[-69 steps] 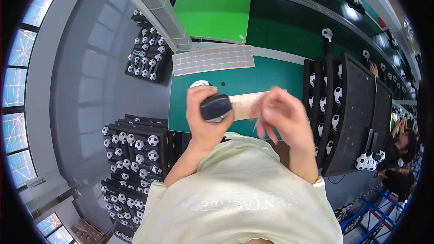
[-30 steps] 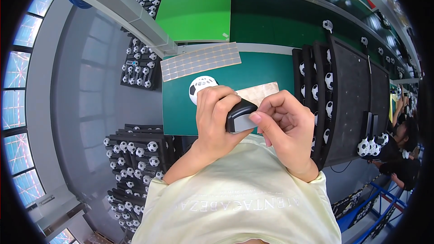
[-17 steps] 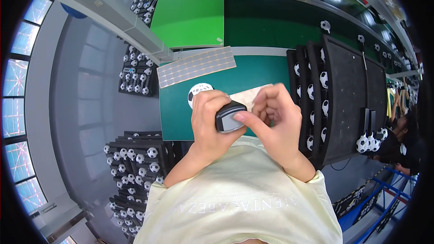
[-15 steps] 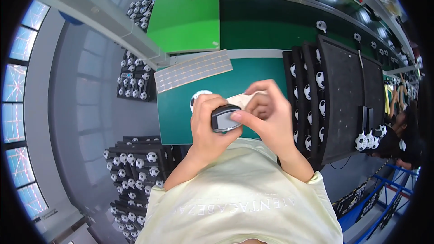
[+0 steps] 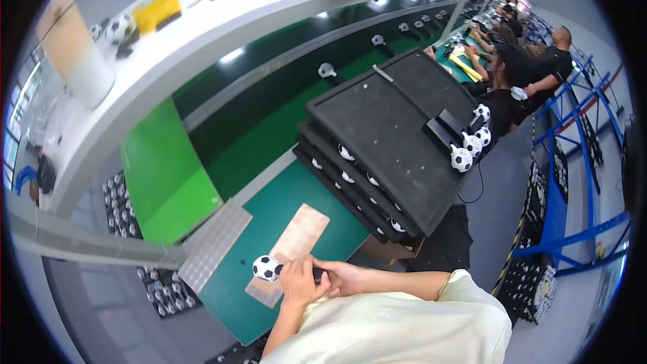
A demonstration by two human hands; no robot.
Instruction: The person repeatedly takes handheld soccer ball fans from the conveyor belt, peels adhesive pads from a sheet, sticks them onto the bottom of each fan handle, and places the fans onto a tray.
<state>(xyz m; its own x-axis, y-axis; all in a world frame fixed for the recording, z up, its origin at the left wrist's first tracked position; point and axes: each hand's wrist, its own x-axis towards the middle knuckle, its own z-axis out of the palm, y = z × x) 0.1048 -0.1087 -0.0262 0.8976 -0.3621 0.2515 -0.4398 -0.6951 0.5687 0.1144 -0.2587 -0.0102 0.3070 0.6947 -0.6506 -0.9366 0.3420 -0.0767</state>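
In front of my body I hold a black-handled stick with a black-and-white soccer ball head (image 5: 266, 268). My left hand (image 5: 300, 284) is wrapped round the handle just below the ball. My right hand (image 5: 345, 278) closes on the handle's other end, its fingers partly hidden behind the left. The ball points left, over a tan backing sheet (image 5: 303, 229) that lies on the green worktable (image 5: 269, 195). Left of it, a pale sheet marked off in a grid of rectangles (image 5: 216, 243) lies along the table's edge.
Stacked black foam trays (image 5: 397, 128) holding soccer-ball pieces stand right of the sheets, several ball-headed sticks (image 5: 465, 155) on top. A bright green board (image 5: 165, 168) and a white shelf (image 5: 155, 61) are beyond. People (image 5: 512, 74) work far right, near blue racks (image 5: 573, 229).
My view has swung to the right, showing more trays, racks and people. The rounded black end with its grey face has turned away, and the ball head now shows left of my hands.
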